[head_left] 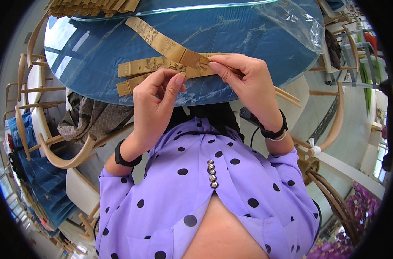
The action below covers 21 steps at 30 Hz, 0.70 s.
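Observation:
My right hand (248,75) is closed around a pair of wooden chopsticks (288,96), whose far ends stick out beyond the hand at the lower right. Its thumb and forefinger also pinch the end of a brown paper chopstick sleeve (166,45), which slants up to the left. The chopsticks' front ends lie at that sleeve end; how far inside they are, I cannot tell. My left hand (155,88) is closed, thumb against forefinger, just left of the sleeve's end; whatever it pinches is hidden. Beneath both hands, more printed paper sleeves (138,67) lie on the table.
The blue marbled table (93,56) has a rounded near edge. A glass edge (170,15) runs across its far side. Stacked brown sleeves (93,6) sit far left, a clear plastic bag (295,26) far right. Wooden chairs (77,157) stand around, one holding a patterned bag (90,116).

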Motion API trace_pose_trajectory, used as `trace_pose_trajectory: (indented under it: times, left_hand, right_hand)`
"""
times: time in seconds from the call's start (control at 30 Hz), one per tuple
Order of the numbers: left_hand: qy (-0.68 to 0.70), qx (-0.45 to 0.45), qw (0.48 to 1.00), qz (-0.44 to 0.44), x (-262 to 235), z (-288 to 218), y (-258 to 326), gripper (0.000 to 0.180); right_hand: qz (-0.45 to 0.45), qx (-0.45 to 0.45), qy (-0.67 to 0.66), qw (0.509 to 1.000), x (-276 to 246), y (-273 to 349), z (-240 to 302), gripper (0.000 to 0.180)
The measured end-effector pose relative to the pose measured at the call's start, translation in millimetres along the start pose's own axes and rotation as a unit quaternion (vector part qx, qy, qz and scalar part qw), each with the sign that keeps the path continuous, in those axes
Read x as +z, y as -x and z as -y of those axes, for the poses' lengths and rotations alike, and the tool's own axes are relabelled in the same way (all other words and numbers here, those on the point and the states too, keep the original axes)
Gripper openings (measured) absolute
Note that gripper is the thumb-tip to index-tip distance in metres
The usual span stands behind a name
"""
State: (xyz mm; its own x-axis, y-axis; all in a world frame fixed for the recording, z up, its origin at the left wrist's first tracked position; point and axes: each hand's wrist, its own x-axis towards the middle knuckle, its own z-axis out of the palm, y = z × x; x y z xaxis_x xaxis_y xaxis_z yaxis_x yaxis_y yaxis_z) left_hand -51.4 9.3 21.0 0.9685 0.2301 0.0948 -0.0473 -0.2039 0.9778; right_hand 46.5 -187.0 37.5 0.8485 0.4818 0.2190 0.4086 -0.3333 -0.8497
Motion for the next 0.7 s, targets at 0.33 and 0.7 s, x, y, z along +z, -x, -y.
trace_pose_trajectory:
  times: [0.33,0.7]
  left_hand:
    - [0.188,-0.011,0.982,-0.022,22.8,14.5,-11.1,0.015]
    - [0.204,-0.023,0.979,-0.006,22.4,14.8,-9.7,0.014]
  right_hand:
    - [0.035,0.036,0.004,0.999,4.6,6.3,11.0,0.022]
    - [-0.033,-0.07,0.076,0.994,17.8,11.4,10.2,0.026]
